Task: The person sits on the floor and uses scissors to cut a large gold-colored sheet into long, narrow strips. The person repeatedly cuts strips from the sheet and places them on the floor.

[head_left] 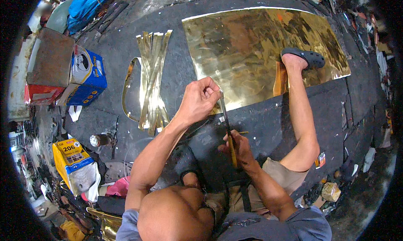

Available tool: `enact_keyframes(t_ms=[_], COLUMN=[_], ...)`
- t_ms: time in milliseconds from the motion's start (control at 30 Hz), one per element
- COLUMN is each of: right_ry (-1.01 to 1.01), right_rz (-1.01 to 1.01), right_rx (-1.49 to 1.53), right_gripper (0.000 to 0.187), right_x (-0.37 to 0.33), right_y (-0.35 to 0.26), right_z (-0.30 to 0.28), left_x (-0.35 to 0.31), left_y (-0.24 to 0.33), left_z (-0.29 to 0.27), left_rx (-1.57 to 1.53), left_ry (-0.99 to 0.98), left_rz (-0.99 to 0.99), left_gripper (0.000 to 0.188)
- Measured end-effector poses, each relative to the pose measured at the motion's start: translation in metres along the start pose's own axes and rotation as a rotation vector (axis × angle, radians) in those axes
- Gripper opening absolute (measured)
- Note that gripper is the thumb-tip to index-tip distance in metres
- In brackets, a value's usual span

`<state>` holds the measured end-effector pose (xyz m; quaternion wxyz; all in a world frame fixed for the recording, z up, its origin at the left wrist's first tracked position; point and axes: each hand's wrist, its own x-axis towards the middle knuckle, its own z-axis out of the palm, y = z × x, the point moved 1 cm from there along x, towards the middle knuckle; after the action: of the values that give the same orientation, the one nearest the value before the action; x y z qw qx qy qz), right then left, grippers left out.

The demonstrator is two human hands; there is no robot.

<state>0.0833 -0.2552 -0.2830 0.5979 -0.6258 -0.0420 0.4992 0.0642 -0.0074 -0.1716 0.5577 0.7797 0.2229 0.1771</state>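
Note:
I sit on a dark floor mat. My left hand (200,100) is closed in a fist around the top end of a thin long tool (227,129), dark along its upper part and yellow at its lower end. My right hand (238,147) grips the yellow lower end, close to my knee. The tool stands just off the near edge of a large shiny brass sheet (252,43) lying flat on the mat. My foot in a dark sandal (303,57) rests on that sheet. Several cut brass strips (153,81) lie to the left of the sheet.
A blue carton (87,75) and a brown box (50,60) stand at the left. A yellow bag (72,158) and a small metal can (99,139) lie lower left. My other sandalled foot (187,165) is tucked under me. Scraps litter the right edge.

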Motion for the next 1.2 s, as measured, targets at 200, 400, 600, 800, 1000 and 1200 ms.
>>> enact_keyframes(t_ms=[200, 400, 600, 800, 1000, 1200], right_ry=[0.042, 0.064, 0.061, 0.042, 0.013, -0.112], right_rz=[-0.053, -0.194, -0.136, -0.084, 0.138, 0.48], right_rx=[-0.533, -0.851, -0.889, -0.911, -0.599, -0.407], right_gripper=[0.044, 0.06, 0.063, 0.067, 0.072, 0.077], right_x=[-0.011, -0.001, -0.003, -0.004, 0.005, -0.015], right_y=[-0.018, -0.037, -0.04, -0.046, -0.033, 0.001], right_z=[0.007, 0.018, 0.021, 0.02, 0.01, -0.002], left_x=[-0.002, -0.001, -0.003, -0.015, -0.035, -0.053], left_y=[-0.024, -0.056, -0.047, -0.07, -0.135, -0.187], left_z=[0.005, -0.003, 0.004, 0.005, 0.027, 0.059], left_rx=[0.02, 0.057, 0.186, 0.145, 0.017, -0.275], left_ry=[-0.089, -0.028, 0.074, 0.028, 0.234, 0.358], left_rz=[-0.063, -0.066, 0.119, -0.026, -0.513, -0.757], left_gripper=[0.013, 0.019, 0.02, 0.023, 0.041, 0.047])
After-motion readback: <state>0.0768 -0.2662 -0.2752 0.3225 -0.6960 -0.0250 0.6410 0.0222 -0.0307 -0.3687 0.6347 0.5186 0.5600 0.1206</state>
